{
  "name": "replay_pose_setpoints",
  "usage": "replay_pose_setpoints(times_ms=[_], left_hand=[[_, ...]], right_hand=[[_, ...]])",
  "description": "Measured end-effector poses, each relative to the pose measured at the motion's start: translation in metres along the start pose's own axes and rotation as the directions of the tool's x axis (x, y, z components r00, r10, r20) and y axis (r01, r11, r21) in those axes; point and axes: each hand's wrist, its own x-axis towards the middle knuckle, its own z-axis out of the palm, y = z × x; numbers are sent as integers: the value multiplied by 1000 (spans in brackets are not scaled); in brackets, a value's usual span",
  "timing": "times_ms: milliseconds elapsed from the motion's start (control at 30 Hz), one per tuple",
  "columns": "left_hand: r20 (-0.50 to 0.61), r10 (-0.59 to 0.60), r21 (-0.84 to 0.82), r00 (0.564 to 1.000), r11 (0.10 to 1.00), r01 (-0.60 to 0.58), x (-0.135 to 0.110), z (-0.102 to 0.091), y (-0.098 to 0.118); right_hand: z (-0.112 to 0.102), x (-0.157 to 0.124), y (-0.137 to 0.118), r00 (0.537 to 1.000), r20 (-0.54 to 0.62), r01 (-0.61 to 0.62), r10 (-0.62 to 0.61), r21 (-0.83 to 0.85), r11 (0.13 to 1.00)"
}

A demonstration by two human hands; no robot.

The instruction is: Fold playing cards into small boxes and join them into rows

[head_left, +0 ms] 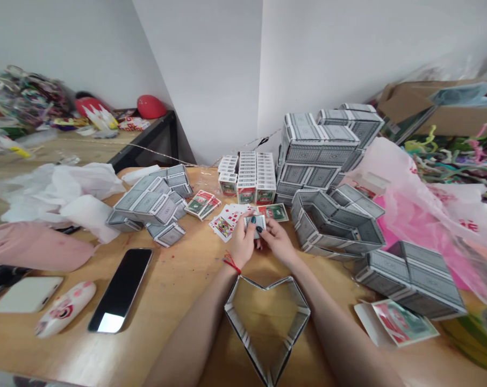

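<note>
My left hand (242, 243) and my right hand (276, 240) meet over the wooden table (179, 290), both closed on a small stack of playing cards (255, 223) with grey patterned backs. A red string is tied round my left wrist. Just beyond my hands lie face-up cards (226, 221) fanned on the table. Between my forearms, near the front edge, stands a heart-shaped frame (267, 322) made of folded cards.
Rows of card packs (247, 177) stand behind. Folded card shapes are piled at left (150, 201) and stacked at right (328, 145). A black phone (120, 290), a white power bank (26, 294), pink plastic bags (421, 215) and an empty card box (396, 321) lie around.
</note>
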Motion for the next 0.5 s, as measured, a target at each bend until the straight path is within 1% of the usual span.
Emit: replay_pose_setpoints(times_ms=[33, 100, 167, 233, 367, 500], left_hand=[[26, -13, 11, 1000, 1000, 13, 0, 0, 0], [56, 4, 29, 998, 1000, -5, 0, 0, 0], [52, 44, 44, 998, 998, -46, 0, 0, 0], [59, 47, 59, 997, 997, -50, 0, 0, 1], [58, -14, 106, 998, 994, 8, 3, -2, 3], [6, -69, 151, 998, 986, 67, 5, -4, 6]], right_hand=[[2, -1, 0, 1000, 17, -8, 9, -20, 1000], [4, -3, 1, 999, 29, -17, 20, -84, 996], [5, -4, 1, 1000, 24, -16, 20, -165, 986], [5, -5, 2, 1000, 10, -15, 18, -244, 970], [7, -7, 1, 999, -32, -29, 19, -326, 945], [11, -9, -2, 1000, -14, -30, 26, -346, 938]])
